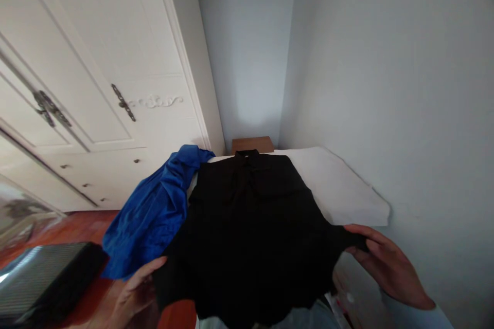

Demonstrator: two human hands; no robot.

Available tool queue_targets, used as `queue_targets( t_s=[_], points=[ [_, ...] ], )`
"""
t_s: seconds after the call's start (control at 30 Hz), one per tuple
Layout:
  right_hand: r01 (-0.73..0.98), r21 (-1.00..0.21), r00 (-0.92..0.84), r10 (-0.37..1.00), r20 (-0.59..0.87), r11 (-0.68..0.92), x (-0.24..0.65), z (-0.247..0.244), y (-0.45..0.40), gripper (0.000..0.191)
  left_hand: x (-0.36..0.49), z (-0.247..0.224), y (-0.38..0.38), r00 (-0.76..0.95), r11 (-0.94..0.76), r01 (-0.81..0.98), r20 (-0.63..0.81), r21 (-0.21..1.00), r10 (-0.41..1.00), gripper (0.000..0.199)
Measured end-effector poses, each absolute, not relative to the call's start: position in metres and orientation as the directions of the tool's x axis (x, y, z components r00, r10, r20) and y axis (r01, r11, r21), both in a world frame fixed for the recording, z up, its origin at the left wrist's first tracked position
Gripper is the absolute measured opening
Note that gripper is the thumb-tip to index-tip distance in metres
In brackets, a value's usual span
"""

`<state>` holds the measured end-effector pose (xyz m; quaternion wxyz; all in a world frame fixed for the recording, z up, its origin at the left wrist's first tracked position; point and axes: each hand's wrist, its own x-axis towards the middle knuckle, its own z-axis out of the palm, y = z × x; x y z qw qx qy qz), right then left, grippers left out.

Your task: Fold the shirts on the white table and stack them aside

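A black shirt lies spread out, its collar at the far end and its lower part hanging toward me. My left hand pinches the shirt's edge at the lower left. On the right, my right hand grips the opposite edge and pulls it out to the side, with the thumb above and the fingers below. The cloth is stretched between both hands. Beneath the shirt is a white-covered table or board, mostly hidden. A blue garment drapes over its left side, beside the black shirt.
A white wardrobe with dark metal handles stands at the left. Grey-blue walls meet in the corner ahead. A brown box sits behind the collar. At the lower left, a dark ribbed-top object stands above the reddish floor.
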<state>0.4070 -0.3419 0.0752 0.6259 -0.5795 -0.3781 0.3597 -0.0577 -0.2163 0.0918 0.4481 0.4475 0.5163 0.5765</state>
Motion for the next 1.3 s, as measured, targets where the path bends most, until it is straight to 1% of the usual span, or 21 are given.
queue_targets(
  t_s=[0.07, 0.1, 0.17, 0.2, 0.27, 0.33, 0.4, 0.47, 0.53, 0.63, 0.7, 0.73, 0.77, 0.8, 0.83, 0.87, 0.93, 1.07, 1.13, 1.2, 1.3],
  points=[
    [-0.038, -0.991, 0.391, 0.915, 0.101, 0.126, 0.413, 0.081, -0.341, 0.051, -0.054, 0.093, -0.207, -0.26, -0.141, -0.102, 0.11, 0.985, 0.959, 0.047],
    [-0.028, -0.988, 0.378, 0.917, 0.131, 0.152, 0.416, 0.085, -0.339, 0.053, -0.05, 0.094, -0.201, -0.293, -0.195, -0.077, 0.164, 0.978, 0.942, 0.045],
    [0.05, -0.985, 0.381, 0.908, 0.174, 0.168, 0.422, 0.095, -0.33, 0.054, -0.04, 0.098, -0.189, -0.366, -0.35, 0.096, 0.36, 0.932, 0.858, 0.037],
    [0.123, -0.98, 0.377, 0.906, 0.194, 0.159, 0.425, 0.102, -0.324, 0.052, -0.034, 0.101, -0.182, -0.372, -0.431, 0.201, 0.475, 0.88, 0.797, 0.03],
    [0.336, -0.932, 0.32, 0.914, 0.248, 0.136, 0.431, 0.12, -0.31, 0.04, -0.023, 0.111, -0.169, -0.306, -0.582, 0.347, 0.675, 0.735, 0.671, 0.015],
    [0.532, -0.828, 0.193, 0.926, 0.324, 0.178, 0.438, 0.14, -0.295, 0.03, -0.012, 0.127, -0.158, -0.187, -0.707, 0.372, 0.795, 0.601, 0.578, 0.007],
    [0.608, -0.736, 0.031, 0.917, 0.397, 0.298, 0.445, 0.161, -0.28, 0.025, -0.002, 0.146, -0.147, -0.12, -0.781, 0.355, 0.853, 0.514, 0.507, 0.01],
    [0.594, -0.696, -0.069, 0.888, 0.455, 0.403, 0.452, 0.18, -0.259, 0.022, 0.006, 0.166, -0.132, -0.113, -0.799, 0.376, 0.879, 0.47, 0.464, 0.01],
    [0.585, -0.671, -0.067, 0.852, 0.52, 0.455, 0.461, 0.195, -0.225, 0.02, 0.013, 0.185, -0.106, -0.116, -0.783, 0.423, 0.884, 0.457, 0.453, 0.007],
    [0.604, -0.663, 0.067, 0.801, 0.595, 0.442, 0.482, 0.199, -0.145, 0.02, 0.025, 0.202, -0.038, -0.09, -0.718, 0.515, 0.862, 0.469, 0.499, 0.012],
    [0.562, -0.712, 0.17, 0.783, 0.598, 0.422, 0.497, 0.184, -0.079, 0.022, 0.037, 0.201, 0.022, -0.039, -0.579, 0.63, 0.766, 0.518, 0.642, 0.017],
    [0.504, -0.772, 0.229, 0.802, 0.552, 0.388, 0.503, 0.171, -0.048, 0.024, 0.043, 0.195, 0.052, -0.022, -0.467, 0.693, 0.664, 0.548, 0.747, 0.018],
    [0.414, -0.857, 0.292, 0.847, 0.444, 0.307, 0.509, 0.155, -0.02, 0.025, 0.05, 0.185, 0.081, 0.019, -0.365, 0.759, 0.542, 0.54, 0.84, 0.019],
    [0.296, -0.94, 0.348, 0.898, 0.271, 0.169, 0.513, 0.136, 0.003, 0.026, 0.056, 0.174, 0.107, 0.039, -0.272, 0.812, 0.417, 0.517, 0.908, 0.019],
    [0.201, -0.979, 0.385, 0.917, 0.102, 0.024, 0.515, 0.117, 0.021, 0.027, 0.062, 0.16, 0.129, 0.046, -0.194, 0.847, 0.296, 0.495, 0.954, 0.018],
    [0.16, -0.986, 0.394, 0.919, 0.018, -0.049, 0.516, 0.097, 0.034, 0.029, 0.066, 0.145, 0.146, 0.055, -0.148, 0.867, 0.203, 0.475, 0.978, 0.016],
    [0.114, -0.985, 0.408, 0.91, -0.076, -0.133, 0.517, 0.063, 0.045, 0.03, 0.072, 0.118, 0.169, 0.064, -0.115, 0.879, 0.124, 0.463, 0.99, 0.011],
    [0.088, -0.983, 0.415, 0.903, -0.113, -0.163, 0.523, 0.028, 0.04, 0.036, 0.068, 0.09, 0.183, 0.087, -0.119, 0.871, 0.089, 0.476, 0.992, 0.012],
    [0.114, -0.987, 0.406, 0.912, -0.06, -0.116, 0.53, 0.027, 0.034, 0.041, 0.063, 0.089, 0.184, 0.117, -0.151, 0.852, 0.098, 0.502, 0.988, 0.02],
    [0.152, -0.988, 0.4, 0.916, 0.029, -0.035, 0.538, 0.03, 0.03, 0.044, 0.056, 0.091, 0.183, 0.145, -0.221, 0.784, 0.176, 0.58, 0.974, 0.029],
    [0.13, -0.988, 0.427, 0.895, 0.129, 0.081, 0.55, 0.035, 0.027, 0.045, 0.049, 0.093, 0.182, 0.087, -0.354, 0.55, 0.37, 0.757, 0.925, 0.033]
  ],
)
